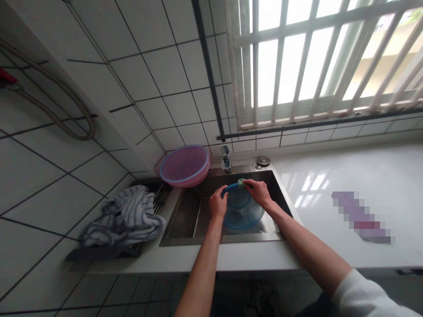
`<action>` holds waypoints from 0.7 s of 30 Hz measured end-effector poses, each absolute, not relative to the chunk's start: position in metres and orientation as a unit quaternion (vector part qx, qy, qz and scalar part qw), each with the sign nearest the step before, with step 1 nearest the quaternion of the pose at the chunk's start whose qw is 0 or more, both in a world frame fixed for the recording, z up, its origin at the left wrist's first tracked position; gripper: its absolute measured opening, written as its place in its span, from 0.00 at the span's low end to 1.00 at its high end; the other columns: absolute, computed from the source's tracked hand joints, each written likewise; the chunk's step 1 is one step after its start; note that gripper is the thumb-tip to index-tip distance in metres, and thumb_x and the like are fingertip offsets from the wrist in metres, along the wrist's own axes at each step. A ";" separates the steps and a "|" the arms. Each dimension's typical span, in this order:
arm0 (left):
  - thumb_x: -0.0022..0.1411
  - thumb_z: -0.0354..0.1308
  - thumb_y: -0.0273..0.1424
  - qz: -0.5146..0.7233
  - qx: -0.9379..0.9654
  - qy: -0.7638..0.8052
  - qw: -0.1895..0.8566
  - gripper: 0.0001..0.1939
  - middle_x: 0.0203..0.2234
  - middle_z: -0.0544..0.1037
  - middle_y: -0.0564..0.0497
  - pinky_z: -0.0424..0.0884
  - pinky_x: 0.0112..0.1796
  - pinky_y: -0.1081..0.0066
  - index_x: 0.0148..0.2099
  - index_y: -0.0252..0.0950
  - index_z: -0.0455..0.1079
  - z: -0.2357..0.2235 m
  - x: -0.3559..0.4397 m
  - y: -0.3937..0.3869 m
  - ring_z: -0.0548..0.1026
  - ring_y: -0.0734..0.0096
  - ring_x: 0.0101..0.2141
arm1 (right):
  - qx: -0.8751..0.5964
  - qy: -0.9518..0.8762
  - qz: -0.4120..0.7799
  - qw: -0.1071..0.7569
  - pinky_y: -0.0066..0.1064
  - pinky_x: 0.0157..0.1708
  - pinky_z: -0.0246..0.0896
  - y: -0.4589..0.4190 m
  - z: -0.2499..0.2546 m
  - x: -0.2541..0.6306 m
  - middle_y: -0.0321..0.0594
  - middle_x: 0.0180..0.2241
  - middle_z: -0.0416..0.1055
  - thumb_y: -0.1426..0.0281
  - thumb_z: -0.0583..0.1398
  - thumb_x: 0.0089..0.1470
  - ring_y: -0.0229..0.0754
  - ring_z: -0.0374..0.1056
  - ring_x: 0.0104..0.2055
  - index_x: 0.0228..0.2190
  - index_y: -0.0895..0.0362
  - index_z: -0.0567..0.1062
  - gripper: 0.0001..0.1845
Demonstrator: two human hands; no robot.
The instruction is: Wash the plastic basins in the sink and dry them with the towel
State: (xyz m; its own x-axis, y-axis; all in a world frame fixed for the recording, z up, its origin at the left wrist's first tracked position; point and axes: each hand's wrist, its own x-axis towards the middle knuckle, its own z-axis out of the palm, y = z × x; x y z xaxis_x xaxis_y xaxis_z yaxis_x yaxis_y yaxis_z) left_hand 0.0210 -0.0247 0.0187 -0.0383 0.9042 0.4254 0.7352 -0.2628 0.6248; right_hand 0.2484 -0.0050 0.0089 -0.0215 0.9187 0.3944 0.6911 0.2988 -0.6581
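Blue basket found inside the metal sink, tilted toward the person. Left hand: grip clamped on the basket's rim at its left side. Right hand: grip clamped on a small pale green pad at the far rim. Faucet stands behind. Pink basket noted at the sink's far left corner; striped cloth lies left of the sink, white table extends right

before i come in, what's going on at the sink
A person has both bare hands on a blue, see-through basket in the sink. The left hand grips the rim of the blue basket; the right hand holds a small pale green item against the rim. A pink basket rests by the faucet.
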 end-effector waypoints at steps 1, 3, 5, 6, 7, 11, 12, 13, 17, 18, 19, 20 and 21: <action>0.68 0.62 0.25 0.402 0.679 0.606 0.104 0.16 0.52 0.84 0.49 0.76 0.55 0.64 0.55 0.43 0.79 0.020 0.021 -0.025 0.82 0.61 0.51 | -0.576 -0.698 0.148 0.400 0.32 0.47 0.74 -0.006 0.008 0.248 0.35 0.44 0.85 0.70 0.64 0.62 0.46 0.82 0.40 0.51 0.47 0.84 0.17; 0.69 0.61 0.25 0.407 0.665 0.619 0.094 0.15 0.51 0.85 0.49 0.76 0.54 0.65 0.55 0.43 0.80 0.021 0.023 -0.027 0.83 0.62 0.51 | -0.584 -0.695 0.154 0.391 0.32 0.48 0.74 -0.007 0.007 0.244 0.36 0.43 0.85 0.70 0.65 0.62 0.47 0.82 0.40 0.51 0.47 0.84 0.17; 0.70 0.60 0.25 0.399 0.672 0.619 0.085 0.14 0.50 0.85 0.50 0.76 0.53 0.66 0.54 0.43 0.80 0.021 0.027 -0.028 0.83 0.63 0.49 | -0.587 -0.705 0.152 0.367 0.33 0.49 0.74 -0.010 0.007 0.235 0.37 0.44 0.85 0.71 0.64 0.63 0.48 0.82 0.43 0.52 0.47 0.83 0.17; 0.70 0.59 0.25 0.386 0.685 0.613 0.082 0.15 0.49 0.85 0.50 0.76 0.52 0.67 0.54 0.44 0.81 0.021 0.030 -0.029 0.83 0.63 0.49 | -0.582 -0.718 0.147 0.354 0.34 0.51 0.74 -0.012 0.007 0.229 0.37 0.45 0.84 0.72 0.64 0.63 0.48 0.82 0.44 0.53 0.47 0.83 0.18; 0.70 0.59 0.25 0.369 0.701 0.604 0.081 0.15 0.49 0.85 0.51 0.77 0.51 0.67 0.54 0.45 0.81 0.020 0.033 -0.030 0.83 0.63 0.48 | -0.569 -0.733 0.142 0.344 0.34 0.52 0.73 -0.013 0.007 0.224 0.38 0.47 0.84 0.73 0.63 0.64 0.48 0.82 0.47 0.53 0.47 0.83 0.18; 0.71 0.58 0.27 0.339 0.720 0.600 0.080 0.16 0.51 0.85 0.52 0.77 0.49 0.67 0.55 0.48 0.81 0.022 0.030 -0.032 0.83 0.63 0.48 | -0.516 -0.772 0.139 0.344 0.34 0.55 0.72 -0.010 0.008 0.222 0.38 0.52 0.82 0.74 0.62 0.65 0.48 0.80 0.52 0.54 0.47 0.82 0.19; 0.71 0.58 0.28 0.352 0.697 0.621 0.074 0.15 0.51 0.85 0.51 0.77 0.49 0.67 0.55 0.48 0.81 0.023 0.026 -0.031 0.83 0.62 0.48 | -0.527 -0.762 0.141 0.350 0.34 0.54 0.73 -0.007 0.008 0.228 0.38 0.51 0.82 0.74 0.62 0.65 0.48 0.81 0.51 0.54 0.47 0.82 0.19; 0.71 0.59 0.29 0.368 0.667 0.644 0.068 0.15 0.51 0.85 0.49 0.77 0.49 0.66 0.55 0.47 0.81 0.023 0.021 -0.030 0.83 0.61 0.48 | -0.547 -0.744 0.143 0.356 0.34 0.53 0.74 -0.005 0.008 0.236 0.38 0.49 0.83 0.72 0.63 0.65 0.49 0.81 0.49 0.54 0.48 0.82 0.18; 0.70 0.60 0.30 0.417 0.588 0.690 0.064 0.14 0.50 0.85 0.46 0.76 0.50 0.63 0.54 0.44 0.81 0.023 0.015 -0.027 0.83 0.58 0.49 | -0.615 -0.688 0.125 0.363 0.36 0.49 0.75 0.000 0.005 0.252 0.39 0.43 0.85 0.70 0.64 0.64 0.50 0.82 0.43 0.53 0.49 0.83 0.17; 0.70 0.60 0.29 0.415 0.603 0.678 0.068 0.13 0.50 0.85 0.47 0.76 0.50 0.64 0.54 0.44 0.81 0.023 0.017 -0.027 0.83 0.59 0.49 | -0.609 -0.696 0.117 0.363 0.36 0.51 0.75 -0.002 0.004 0.248 0.39 0.44 0.85 0.71 0.63 0.64 0.50 0.82 0.45 0.53 0.48 0.82 0.17; 0.70 0.61 0.29 0.407 0.627 0.661 0.072 0.13 0.50 0.85 0.48 0.76 0.49 0.65 0.53 0.46 0.81 0.022 0.021 -0.028 0.83 0.60 0.48 | -0.592 -0.712 0.111 0.362 0.36 0.52 0.75 -0.003 0.005 0.243 0.39 0.46 0.84 0.72 0.62 0.65 0.49 0.82 0.46 0.53 0.48 0.82 0.18; 0.70 0.61 0.28 0.396 0.653 0.640 0.076 0.14 0.49 0.85 0.50 0.76 0.49 0.67 0.53 0.47 0.82 0.022 0.025 -0.029 0.83 0.61 0.48 | -0.569 -0.731 0.109 0.361 0.35 0.53 0.74 -0.005 0.005 0.236 0.38 0.48 0.84 0.74 0.62 0.65 0.48 0.81 0.48 0.53 0.48 0.82 0.18; 0.70 0.61 0.28 0.386 0.677 0.622 0.079 0.14 0.49 0.85 0.51 0.76 0.48 0.68 0.52 0.48 0.82 0.022 0.027 -0.030 0.83 0.62 0.48 | -0.544 -0.751 0.110 0.358 0.34 0.54 0.73 -0.007 0.006 0.230 0.37 0.50 0.83 0.74 0.61 0.65 0.47 0.81 0.50 0.53 0.47 0.82 0.19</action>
State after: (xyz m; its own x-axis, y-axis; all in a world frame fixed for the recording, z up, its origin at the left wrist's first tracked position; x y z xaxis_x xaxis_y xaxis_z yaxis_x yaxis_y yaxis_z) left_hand 0.0272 -0.0299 0.0216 -0.0703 0.9031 0.4237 0.7808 -0.2145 0.5868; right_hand 0.2302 -0.0067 0.0056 -0.1521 0.8953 0.4186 0.7378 0.3847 -0.5547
